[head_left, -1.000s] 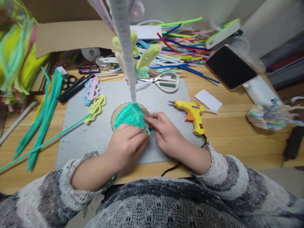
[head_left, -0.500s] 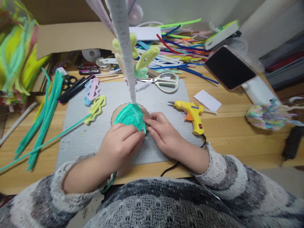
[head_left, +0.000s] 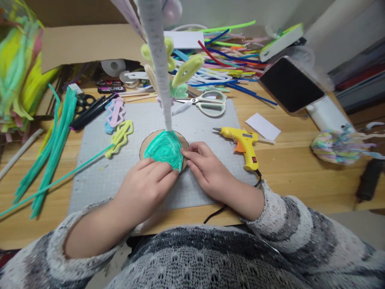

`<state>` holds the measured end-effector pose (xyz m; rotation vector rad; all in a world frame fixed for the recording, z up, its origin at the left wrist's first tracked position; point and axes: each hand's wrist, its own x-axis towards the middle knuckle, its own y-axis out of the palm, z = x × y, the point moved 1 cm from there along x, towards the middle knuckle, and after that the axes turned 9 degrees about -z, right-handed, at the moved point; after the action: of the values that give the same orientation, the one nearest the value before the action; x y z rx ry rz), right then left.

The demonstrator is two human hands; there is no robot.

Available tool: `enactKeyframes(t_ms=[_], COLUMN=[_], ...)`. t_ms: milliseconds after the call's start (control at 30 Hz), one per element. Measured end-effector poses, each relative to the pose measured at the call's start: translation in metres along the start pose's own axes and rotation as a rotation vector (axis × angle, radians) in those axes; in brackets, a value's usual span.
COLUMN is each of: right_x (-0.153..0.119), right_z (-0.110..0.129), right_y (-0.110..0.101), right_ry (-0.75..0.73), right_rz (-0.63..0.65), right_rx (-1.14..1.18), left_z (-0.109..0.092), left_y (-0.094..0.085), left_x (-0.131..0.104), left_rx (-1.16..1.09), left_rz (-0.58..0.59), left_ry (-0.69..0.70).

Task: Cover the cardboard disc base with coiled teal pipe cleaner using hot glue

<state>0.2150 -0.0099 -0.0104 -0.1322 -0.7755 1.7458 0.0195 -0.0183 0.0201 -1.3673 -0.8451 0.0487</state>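
Note:
A flat coil of green pipe cleaner [head_left: 165, 149] covers much of a round wood slice [head_left: 145, 145] on the cutting mat [head_left: 99, 176]. From its back edge rises a tall stem wrapped in white [head_left: 161, 72], with fuzzy yellow loops [head_left: 189, 71] beside it. My left hand [head_left: 147, 186] is closed, its bent fingers pressed on the coil's near edge; the fingertips are partly hidden. My right hand [head_left: 207, 170] is closed in a pinch at the slice's right rim, with its index fingertip touching the coil.
A yellow glue gun [head_left: 245, 144] lies to the right, its cord running toward me. Scissors [head_left: 210, 103] lie behind the slice. Loose green pipe cleaners [head_left: 51, 160] are at left, a colourful pile [head_left: 228, 56] is at the back, and a phone [head_left: 291, 84] is at back right.
My left hand has slid slightly left and toward me along the coil's near edge. A green strand that hung below my left wrist is out of sight. My right hand stays nearly still.

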Motion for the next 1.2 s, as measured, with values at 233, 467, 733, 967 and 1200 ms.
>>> enactKeyframes(t_ms=[233,467,733,967,1200], right_x=[0.0,-0.001,0.0,-0.001,0.0], right_z=[0.0,-0.001,-0.001,-0.001,-0.001], right_y=[0.0,0.001,0.001,0.001,0.001], right_ry=[0.004,-0.014,-0.024,-0.033,-0.032], right_rz=[0.005,-0.007,-0.016,-0.017,-0.016], right_rx=[-0.01,0.004,-0.013,-0.017,-0.016], left_z=[-0.002,-0.004,-0.005,-0.006,-0.007], left_y=[0.002,0.007,0.008,0.008,0.008], left_x=[-0.008,-0.015,-0.014,-0.009,-0.01], left_rx=[-0.048,-0.119,-0.103,-0.06,-0.048], left_rz=[0.001,0.028,0.07,0.108,0.124], left_ry=[-0.171,-0.197,-0.188,-0.196,-0.191])
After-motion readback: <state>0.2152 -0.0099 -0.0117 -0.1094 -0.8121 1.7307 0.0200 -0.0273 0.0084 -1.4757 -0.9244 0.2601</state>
